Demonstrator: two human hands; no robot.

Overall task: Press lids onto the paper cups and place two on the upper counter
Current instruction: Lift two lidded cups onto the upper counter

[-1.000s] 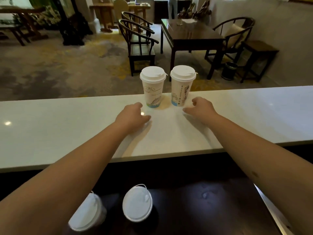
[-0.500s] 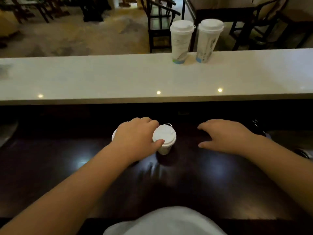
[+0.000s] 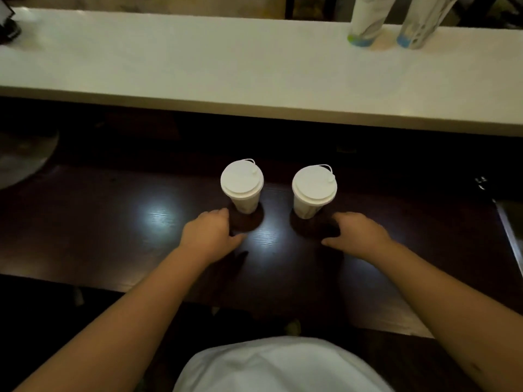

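On dark counter (image 3: 113, 236) | lidded cups (image 3: 242, 186) upright | left hand (image 3: 210, 234), right hand (image 3: 358, 232) spread, empty

Just beyond my fingertips, two lidded cups (image 3: 242, 184) (image 3: 313, 190) stand side by side on the dark tabletop (image 3: 113, 222), apart from each other. Farther out, the white upper counter (image 3: 198, 66) carries two more cups (image 3: 365, 24) (image 3: 421, 26), off past my right hand (image 3: 358, 232).
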